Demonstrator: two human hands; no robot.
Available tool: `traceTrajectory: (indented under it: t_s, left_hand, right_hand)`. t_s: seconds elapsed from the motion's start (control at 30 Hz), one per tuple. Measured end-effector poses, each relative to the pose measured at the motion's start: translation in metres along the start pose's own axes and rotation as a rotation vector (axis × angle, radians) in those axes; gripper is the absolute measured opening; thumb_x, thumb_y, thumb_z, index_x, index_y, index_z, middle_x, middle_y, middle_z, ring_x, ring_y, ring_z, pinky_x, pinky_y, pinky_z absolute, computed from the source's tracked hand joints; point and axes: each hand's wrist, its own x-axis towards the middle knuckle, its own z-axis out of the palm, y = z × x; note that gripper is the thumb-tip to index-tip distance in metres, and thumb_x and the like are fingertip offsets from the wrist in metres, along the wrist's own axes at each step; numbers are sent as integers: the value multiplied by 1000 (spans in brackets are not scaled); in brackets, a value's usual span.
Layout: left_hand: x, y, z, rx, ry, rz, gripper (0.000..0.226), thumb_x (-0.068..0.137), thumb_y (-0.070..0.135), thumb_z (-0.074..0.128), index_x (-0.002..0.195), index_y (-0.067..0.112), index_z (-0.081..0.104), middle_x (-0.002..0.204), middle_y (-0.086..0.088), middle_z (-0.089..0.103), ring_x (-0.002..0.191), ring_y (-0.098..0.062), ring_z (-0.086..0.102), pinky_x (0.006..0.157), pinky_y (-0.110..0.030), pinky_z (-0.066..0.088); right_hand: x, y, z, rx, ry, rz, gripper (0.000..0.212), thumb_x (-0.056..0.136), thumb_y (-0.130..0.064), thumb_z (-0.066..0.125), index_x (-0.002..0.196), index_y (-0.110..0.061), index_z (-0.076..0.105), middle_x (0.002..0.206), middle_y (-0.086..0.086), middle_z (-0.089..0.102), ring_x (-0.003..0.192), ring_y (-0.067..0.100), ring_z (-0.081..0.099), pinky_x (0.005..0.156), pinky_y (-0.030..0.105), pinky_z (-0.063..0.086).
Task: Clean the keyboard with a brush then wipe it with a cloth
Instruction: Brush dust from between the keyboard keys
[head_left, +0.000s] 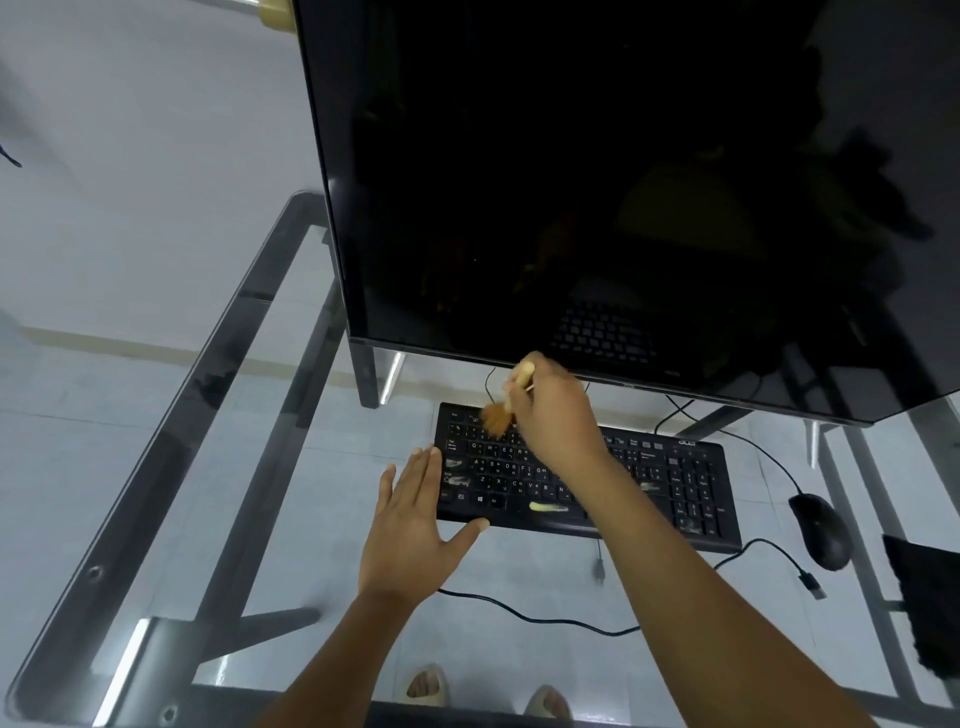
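A black keyboard (675, 483) lies on the glass table, with pale smudges on the space bar and a few other keys. My right hand (556, 415) grips a small brush (498, 415) with a light wooden handle and orange-brown bristles. The bristles touch the keyboard's top left rows. My left hand (415, 519) lies flat with fingers apart at the keyboard's left end, its thumb along the front edge. A dark cloth (930, 603) lies at the right edge of the table.
A large black monitor (597, 182) stands right behind the keyboard on the glass table (156, 467) with its metal frame. A black mouse (823, 530) sits to the right of the keyboard. A loose black cable (545, 618) runs across the glass in front.
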Motion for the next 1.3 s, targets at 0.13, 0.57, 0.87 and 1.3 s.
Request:
traceTrajectory:
  t_s: [0.13, 0.57, 0.87, 1.3]
  left_hand:
    - [1, 1, 0, 3, -1, 3, 91, 84, 70, 49, 147, 8, 29, 152, -6, 36, 144, -15, 22, 119, -41, 12]
    - [0, 4, -3, -2, 4, -4, 91, 82, 68, 53, 147, 10, 27, 151, -8, 37, 143, -12, 19, 119, -36, 7]
    - [0, 5, -4, 1, 5, -25, 91, 82, 69, 50, 147, 10, 28, 151, -7, 36, 143, -13, 16, 119, -36, 8]
    - [0, 3, -3, 9, -45, -18, 94, 81, 73, 43, 149, 12, 21, 153, -8, 33, 144, -15, 19, 119, -45, 13]
  right_hand:
    - [1, 7, -11, 18, -73, -34, 10, 97, -21, 52, 97, -12, 56, 84, 2, 65, 67, 12, 63, 56, 18, 50]
    - [-38, 45, -22, 38, 86, -49, 5, 93, -18, 56, 88, -17, 59, 85, -3, 66, 72, 11, 63, 65, 32, 55]
    - [-41, 33, -28, 196, -5, -30, 7, 95, -21, 58, 89, -17, 58, 77, 0, 70, 66, 9, 66, 63, 22, 55]
    - [-38, 57, -36, 4, 91, -52, 12, 94, -22, 56, 87, -15, 63, 81, -4, 63, 67, 1, 59, 62, 16, 49]
